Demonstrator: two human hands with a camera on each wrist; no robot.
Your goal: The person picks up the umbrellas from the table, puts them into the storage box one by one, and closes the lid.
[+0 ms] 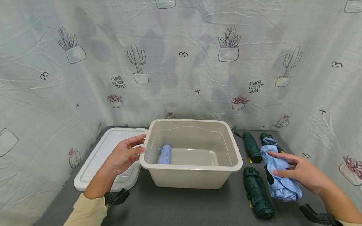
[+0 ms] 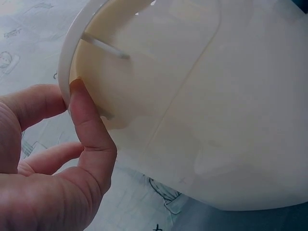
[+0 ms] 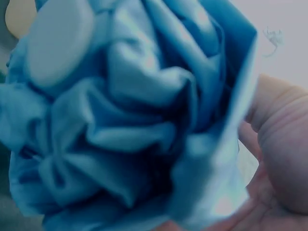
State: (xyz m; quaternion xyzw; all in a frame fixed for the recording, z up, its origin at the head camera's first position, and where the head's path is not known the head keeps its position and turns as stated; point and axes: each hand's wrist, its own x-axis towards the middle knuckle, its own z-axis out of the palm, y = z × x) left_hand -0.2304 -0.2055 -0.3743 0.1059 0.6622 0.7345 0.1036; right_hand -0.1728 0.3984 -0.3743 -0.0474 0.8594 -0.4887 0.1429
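Note:
My left hand (image 1: 127, 153) pinches the left rim of a beige plastic bin (image 1: 192, 168). In the left wrist view, thumb and fingers meet around the rim of the bin (image 2: 192, 96). Inside the bin, at its left, lies a light blue folded umbrella (image 1: 165, 156). To the bin's right, my right hand (image 1: 304, 171) grips another light blue folded umbrella (image 1: 282, 190), its fabric loosely bunched. That umbrella (image 3: 120, 120) fills the right wrist view, with a pale oval handle end (image 3: 60, 43) and the right hand (image 3: 284, 159) beside it.
Three dark green folded umbrellas lie right of the bin: one at the back (image 1: 251, 147), one in front (image 1: 257, 194), one partly hidden (image 1: 266, 135) behind the held umbrella. A white lid (image 1: 97, 160) lies left on the grey table (image 1: 175, 207). A printed curtain (image 1: 181, 72) surrounds the table.

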